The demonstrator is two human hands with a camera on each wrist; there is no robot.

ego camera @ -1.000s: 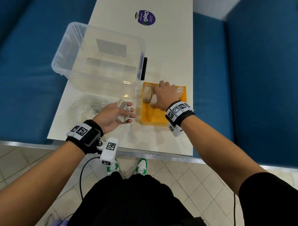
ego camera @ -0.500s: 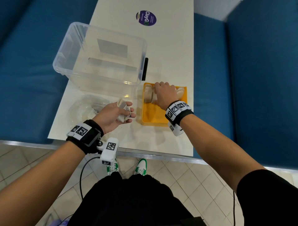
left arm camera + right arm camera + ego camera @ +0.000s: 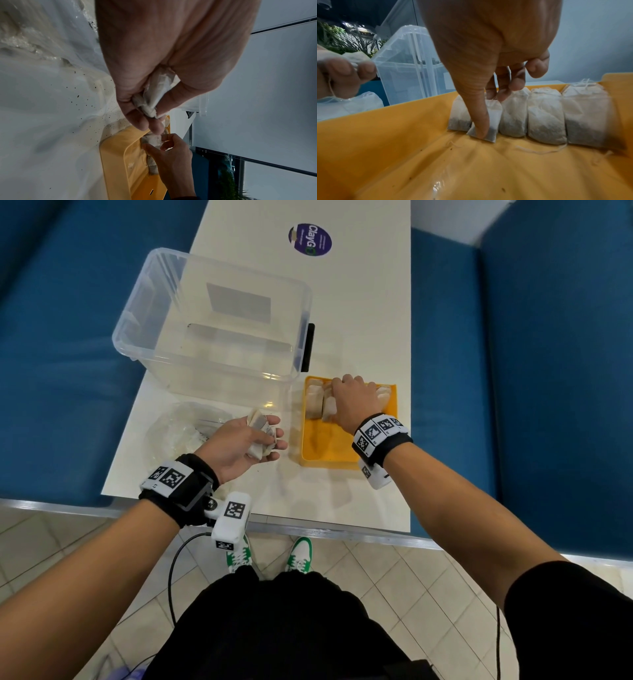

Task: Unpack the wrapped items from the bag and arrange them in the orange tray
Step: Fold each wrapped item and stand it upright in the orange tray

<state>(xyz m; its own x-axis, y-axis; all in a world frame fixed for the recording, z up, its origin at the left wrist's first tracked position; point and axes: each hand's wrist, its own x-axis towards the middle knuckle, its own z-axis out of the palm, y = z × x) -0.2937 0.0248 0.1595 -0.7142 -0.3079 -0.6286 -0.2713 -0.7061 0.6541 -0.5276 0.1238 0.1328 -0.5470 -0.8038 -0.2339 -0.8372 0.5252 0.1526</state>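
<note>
The orange tray (image 3: 325, 446) lies on the white table, right of the clear bin. Along its far end stands a row of several paper-wrapped sachets (image 3: 546, 119). My right hand (image 3: 352, 402) reaches into the tray and pinches the second sachet from the left (image 3: 494, 121): the thumb (image 3: 479, 121) rests on its near end and the fingers sit behind its far end. To the left of the tray my left hand (image 3: 246, 443) hovers, fingers curled round a small bunch of sachets (image 3: 258, 426), also visible in the left wrist view (image 3: 154, 92). The crumpled clear bag (image 3: 181, 433) lies left of that hand.
A large clear plastic bin (image 3: 222, 371) stands behind the bag and left of the tray, with a black clip (image 3: 310, 347) on its right side. A purple sticker (image 3: 310, 239) marks the far table. Blue benches flank the table; its near edge (image 3: 257, 525) is close to me.
My right hand has slid a little toward the tray's far end, bringing the sachet it holds in line with the row. The left hand has stayed put with its sachets.
</note>
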